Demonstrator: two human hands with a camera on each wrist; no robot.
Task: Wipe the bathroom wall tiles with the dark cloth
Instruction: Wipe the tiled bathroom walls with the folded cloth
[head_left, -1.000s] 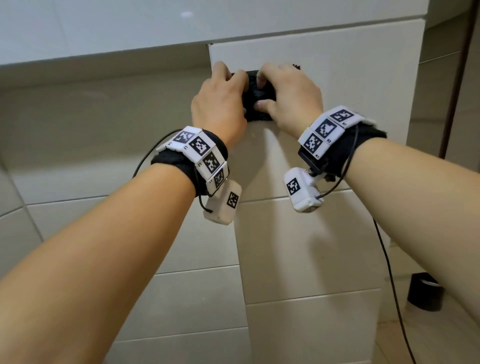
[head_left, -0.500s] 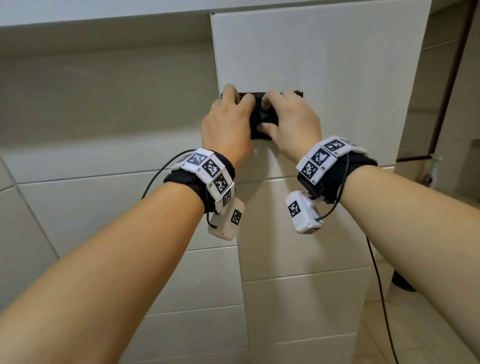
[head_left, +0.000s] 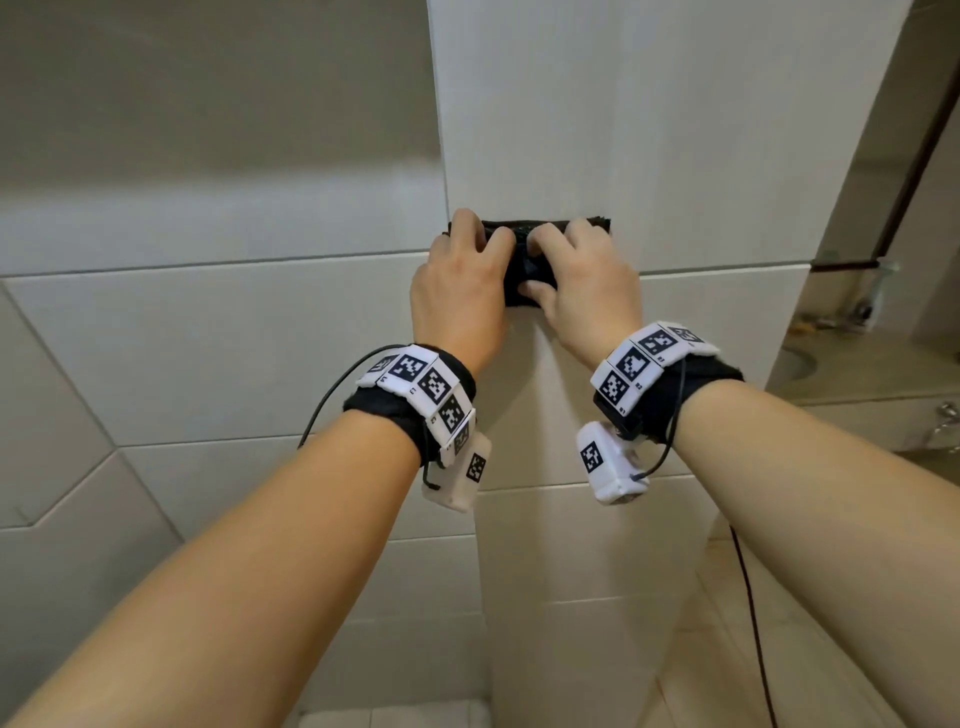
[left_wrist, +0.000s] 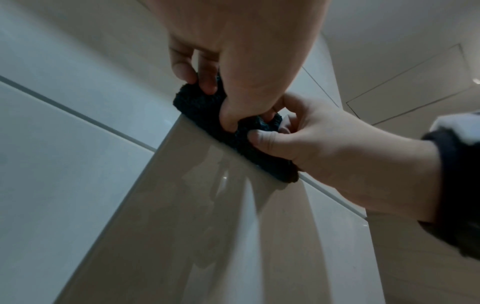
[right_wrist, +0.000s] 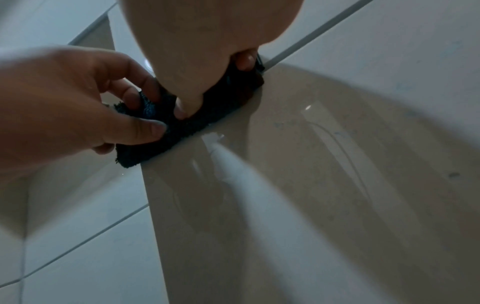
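Dark cloth (head_left: 524, 270) pressed flat against the projecting tiled wall corner (head_left: 649, 156), gripped on its left by curled fingers of the left hand (head_left: 457, 291), pinched on its right by the right hand (head_left: 587, 291), hands nearly touching

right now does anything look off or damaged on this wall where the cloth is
Nothing stands out. The dark cloth is bunched under both hands, left hand and right hand, pressed against the protruding tiled column. The tiles look intact, showing only streaky wet sheen below the cloth in the wrist views.
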